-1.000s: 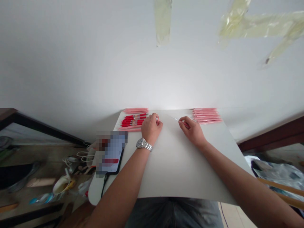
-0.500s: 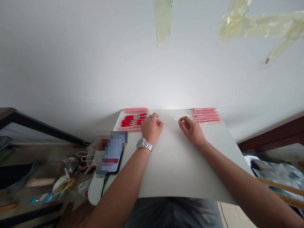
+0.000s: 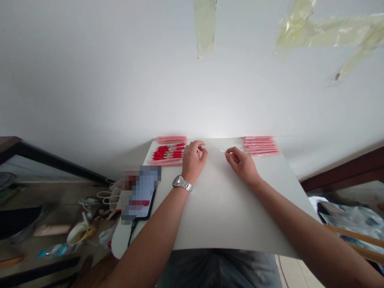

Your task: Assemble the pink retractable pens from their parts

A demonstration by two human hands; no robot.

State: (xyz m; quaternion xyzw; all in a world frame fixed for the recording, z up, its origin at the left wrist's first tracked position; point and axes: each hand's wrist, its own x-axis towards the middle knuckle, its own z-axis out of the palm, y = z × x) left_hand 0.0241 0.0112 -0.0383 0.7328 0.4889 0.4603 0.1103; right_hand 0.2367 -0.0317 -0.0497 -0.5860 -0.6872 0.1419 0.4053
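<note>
My left hand [image 3: 193, 161], with a metal watch [image 3: 182, 183] on its wrist, is raised just right of several red pens [image 3: 169, 152]. Its fingers are curled, with thumb and forefinger apart. A small pinkish patch shows inside the curl, and I cannot tell if it is an object or skin. My right hand [image 3: 241, 163] is closed in a pinch on a slim red stick [image 3: 235, 157] whose thin, pale, pointed end [image 3: 220, 150] sticks out to the left. The fingers hide much of it.
Pink sticks lie in a back-left bundle [image 3: 171, 139], a nearer left bundle [image 3: 165, 163] and a right-hand row [image 3: 261, 146]. A phone [image 3: 145, 196] with a cable rests at the left edge of the white table [image 3: 222, 216]. The wall stands directly behind.
My left hand has shifted slightly right, away from the red pens, and its thumb and forefinger have spread. My right hand and its stick have barely moved.
</note>
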